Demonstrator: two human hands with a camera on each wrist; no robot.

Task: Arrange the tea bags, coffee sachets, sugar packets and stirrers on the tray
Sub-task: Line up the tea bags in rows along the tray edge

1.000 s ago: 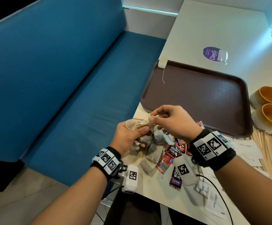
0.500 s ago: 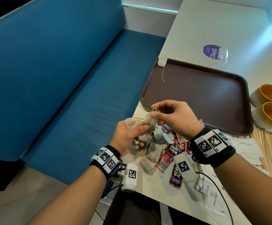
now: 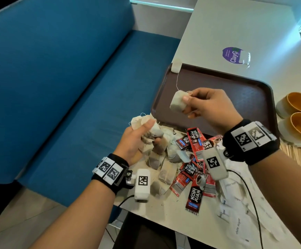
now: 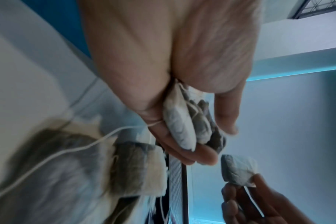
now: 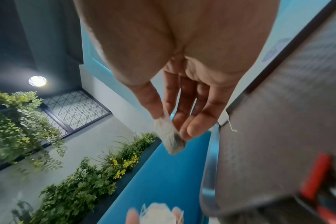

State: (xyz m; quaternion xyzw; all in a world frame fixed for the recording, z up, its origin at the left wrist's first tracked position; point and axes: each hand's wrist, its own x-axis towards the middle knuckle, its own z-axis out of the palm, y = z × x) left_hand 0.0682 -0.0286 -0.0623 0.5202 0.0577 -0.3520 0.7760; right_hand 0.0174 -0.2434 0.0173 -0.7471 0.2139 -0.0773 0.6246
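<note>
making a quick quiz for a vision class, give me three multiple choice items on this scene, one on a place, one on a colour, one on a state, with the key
1. Where is the single tea bag that no hand holds?
A. on the far left corner of the tray
B. inside a cup
C. on the bench seat

2. What colour are the coffee sachets?
A. green
B. red and black
C. yellow

3. What is the right hand doing?
A. lying flat on the table
B. gripping a stirrer
C. pinching one tea bag above the tray

Key:
1 A, it sits on the rim at the brown tray's far left corner, its string trailing inward.
2 B, the sachets in the pile are red with black panels.
3 C, thumb and fingers pinch the held tea bag, while the left hand grips a bunch of tea bags.
</note>
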